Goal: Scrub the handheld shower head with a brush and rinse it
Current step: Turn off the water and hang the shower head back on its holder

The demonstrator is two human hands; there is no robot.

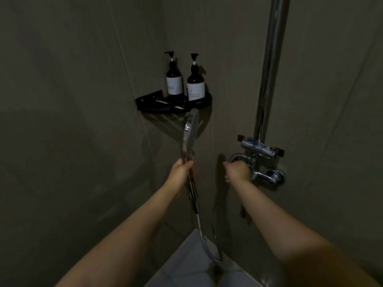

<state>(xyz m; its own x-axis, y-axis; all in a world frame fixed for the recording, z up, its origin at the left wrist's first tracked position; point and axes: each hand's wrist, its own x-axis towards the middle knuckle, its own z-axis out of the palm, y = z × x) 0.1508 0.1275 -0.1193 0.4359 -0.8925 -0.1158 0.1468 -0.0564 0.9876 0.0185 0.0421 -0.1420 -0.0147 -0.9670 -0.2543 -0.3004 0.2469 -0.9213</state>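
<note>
The chrome handheld shower head (190, 129) points upward, seen edge-on in front of the corner shelf. My left hand (180, 171) is closed around its handle. Its metal hose (204, 235) hangs down from the handle and loops near the floor. My right hand (237, 170) is wrapped around the left handle of the chrome wall tap (259, 160). No brush is in view, and I see no water running.
A black corner shelf (157, 104) holds two dark pump bottles (174, 78) (195, 81). A chrome riser pipe (269, 65) climbs the right wall above the tap. Light floor tiles (186, 266) show at the bottom. The room is dim.
</note>
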